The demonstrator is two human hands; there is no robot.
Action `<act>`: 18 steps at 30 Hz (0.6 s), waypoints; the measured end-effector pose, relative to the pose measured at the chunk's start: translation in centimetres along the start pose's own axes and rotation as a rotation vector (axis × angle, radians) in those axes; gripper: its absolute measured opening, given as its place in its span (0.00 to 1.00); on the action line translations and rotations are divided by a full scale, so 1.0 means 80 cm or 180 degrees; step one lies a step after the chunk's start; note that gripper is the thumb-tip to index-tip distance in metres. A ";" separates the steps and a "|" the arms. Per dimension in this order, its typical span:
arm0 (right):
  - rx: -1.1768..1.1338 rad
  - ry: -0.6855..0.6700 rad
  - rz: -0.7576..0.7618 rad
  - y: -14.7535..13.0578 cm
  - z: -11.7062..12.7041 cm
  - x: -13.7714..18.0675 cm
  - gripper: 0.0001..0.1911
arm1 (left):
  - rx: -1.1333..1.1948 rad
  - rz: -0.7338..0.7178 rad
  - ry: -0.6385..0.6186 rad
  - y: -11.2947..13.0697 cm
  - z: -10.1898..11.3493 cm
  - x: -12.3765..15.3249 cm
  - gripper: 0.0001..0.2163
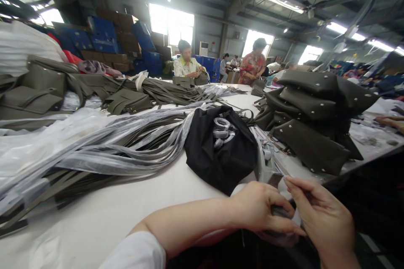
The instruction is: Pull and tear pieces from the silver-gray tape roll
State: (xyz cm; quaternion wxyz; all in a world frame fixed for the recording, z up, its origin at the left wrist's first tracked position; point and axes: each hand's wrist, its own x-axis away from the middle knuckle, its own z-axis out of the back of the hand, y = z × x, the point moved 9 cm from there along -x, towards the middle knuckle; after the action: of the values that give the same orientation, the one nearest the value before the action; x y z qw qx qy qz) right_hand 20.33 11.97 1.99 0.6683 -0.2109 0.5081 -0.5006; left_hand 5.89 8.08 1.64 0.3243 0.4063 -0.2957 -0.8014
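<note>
Dark strap piece sits pinched between both hands at the bottom right of the frame, just over the near edge of the table; the left hand is curled closed around it and the right hand grips it with thumb and fingertips, the two hands touching each other. Just beyond them, in the middle of the frame, lies a black bag, open, with rolls of pale tape inside. Left of it spreads a long bundle of olive straps in clear plastic sleeves. Right of centre rises a stack of olive leather panels. Further back, more olive pieces cover the table, and two people work at the far end
</note>
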 end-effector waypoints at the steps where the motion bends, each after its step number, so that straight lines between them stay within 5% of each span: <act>1: -0.0025 0.0043 -0.0203 0.011 0.003 -0.002 0.21 | -0.0044 0.0056 0.0020 -0.002 0.001 0.000 0.17; 4: -0.0241 0.0054 -0.0671 0.034 0.005 -0.007 0.25 | -0.0098 0.0100 0.0235 -0.003 0.020 -0.003 0.17; 10: -0.1501 -0.1633 -0.1418 0.031 -0.074 0.026 0.22 | 0.0243 -0.0075 0.0395 0.008 0.042 -0.002 0.17; 18: -0.2043 -0.1869 -0.1781 -0.004 -0.083 0.033 0.18 | 0.0440 -0.0394 0.0629 0.025 0.049 0.004 0.15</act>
State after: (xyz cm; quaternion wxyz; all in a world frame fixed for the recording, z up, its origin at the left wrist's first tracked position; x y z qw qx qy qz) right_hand 14.19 11.02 -1.58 0.5250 -0.6648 0.3512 -0.3988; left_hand 3.02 7.43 4.88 0.2729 0.5222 -0.2912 -0.7536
